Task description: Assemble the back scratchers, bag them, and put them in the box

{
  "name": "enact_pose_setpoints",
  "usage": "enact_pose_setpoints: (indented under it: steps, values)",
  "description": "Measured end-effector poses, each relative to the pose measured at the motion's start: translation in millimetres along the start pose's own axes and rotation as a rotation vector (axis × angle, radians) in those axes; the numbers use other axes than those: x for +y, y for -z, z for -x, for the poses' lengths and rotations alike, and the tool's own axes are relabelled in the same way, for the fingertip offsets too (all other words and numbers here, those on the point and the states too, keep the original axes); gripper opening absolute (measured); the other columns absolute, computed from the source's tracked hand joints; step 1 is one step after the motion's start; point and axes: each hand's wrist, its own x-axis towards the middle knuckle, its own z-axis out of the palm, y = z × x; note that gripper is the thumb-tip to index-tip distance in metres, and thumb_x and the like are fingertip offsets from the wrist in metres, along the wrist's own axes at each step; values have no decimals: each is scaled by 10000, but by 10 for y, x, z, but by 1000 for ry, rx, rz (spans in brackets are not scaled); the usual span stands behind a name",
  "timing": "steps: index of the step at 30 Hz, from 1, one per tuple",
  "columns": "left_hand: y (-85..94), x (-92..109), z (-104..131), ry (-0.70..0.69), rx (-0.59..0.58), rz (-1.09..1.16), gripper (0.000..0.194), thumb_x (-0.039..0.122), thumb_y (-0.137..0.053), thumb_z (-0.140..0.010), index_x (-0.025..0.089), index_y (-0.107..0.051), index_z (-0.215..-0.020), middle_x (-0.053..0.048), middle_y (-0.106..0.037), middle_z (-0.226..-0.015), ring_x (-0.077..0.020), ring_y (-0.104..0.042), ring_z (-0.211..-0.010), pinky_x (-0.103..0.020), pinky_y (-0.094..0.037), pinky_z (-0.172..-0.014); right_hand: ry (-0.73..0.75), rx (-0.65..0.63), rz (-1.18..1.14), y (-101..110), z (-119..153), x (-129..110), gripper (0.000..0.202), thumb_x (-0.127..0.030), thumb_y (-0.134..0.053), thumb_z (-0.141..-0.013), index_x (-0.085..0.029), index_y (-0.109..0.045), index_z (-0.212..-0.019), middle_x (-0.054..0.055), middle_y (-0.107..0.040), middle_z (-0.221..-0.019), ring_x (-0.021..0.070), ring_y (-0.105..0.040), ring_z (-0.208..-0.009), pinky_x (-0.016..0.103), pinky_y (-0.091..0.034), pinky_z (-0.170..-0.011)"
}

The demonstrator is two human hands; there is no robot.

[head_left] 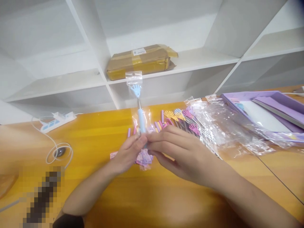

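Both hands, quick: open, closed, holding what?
Left hand: closed, holding the blue hand-tipped stick in its clear bag.
Right hand: curled at the stick's lower end; whether it grips cannot be told.

The scene is brightly lit, with pale glare spread on the glossy yellow-brown wooden worktop (114,196). Sharp highlights are thrown by crinkled clear plastic bags (223,126). Fine detail is blurred; 1 lower-left strip is pixelated.

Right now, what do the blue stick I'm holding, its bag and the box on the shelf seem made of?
The hand-shaped head is probably plastic, one solid colour; the rod, silvery and shiny, likely metal. The handle, evenly light blue, could be plastic or rubber. The bag looks like thin plastic film: clear, creased, glinting. The box seems cardboard: brown, ragged-ended, glossily taped.
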Motion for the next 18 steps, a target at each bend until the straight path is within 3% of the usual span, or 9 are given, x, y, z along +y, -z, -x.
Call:
enact_pose_setpoints:
  steps: [4,9,13,18]
  values:
    - [99,5,34,-66,-141,-100,420,546,-627,-1031,140,-734,-1037,-68,-694,-910,-175,-649,-844,-284,-514,-765,19,-40,-67,98,-5,-9,277,-62,-523,-1023,-140,-651,-1255,66,-646,-1440,158,-609,-1185,343,-518,-1059]
    - [118,27,40,-57,-123,-128,388,504,-669,-1016,181,-741,-1218,-82,-727,-1051,-201,-661,-953,-304,-525,-835,54,-172,-58,226,-15,12,387,-32,-443,-1042,-154,-646,-1347,52,-595,-1519,150,-552,-1375,339,-478,-1188]
    - [77,39,15,-29,-82,-100,352,475,-647,-1035,179,-756,-1189,-69,-705,-995,-197,-654,-945,-314,-518,-858,53,-158,41,212,-36,10,285,-124,-532,-1062,-196,-705,-1277,61,-629,-1465,179,-633,-1225,350,-545,-1044]
    - [11,119,-63,-112,35,-106,324,350,-784,-949,210,-703,-1230,-49,-712,-1046,-192,-680,-977,-302,-528,-876,-14,-65,106,123,-48,24,215,-222,-542,-1091,-150,-714,-1198,61,-742,-1154,141,-657,-935,289,-537,-812]
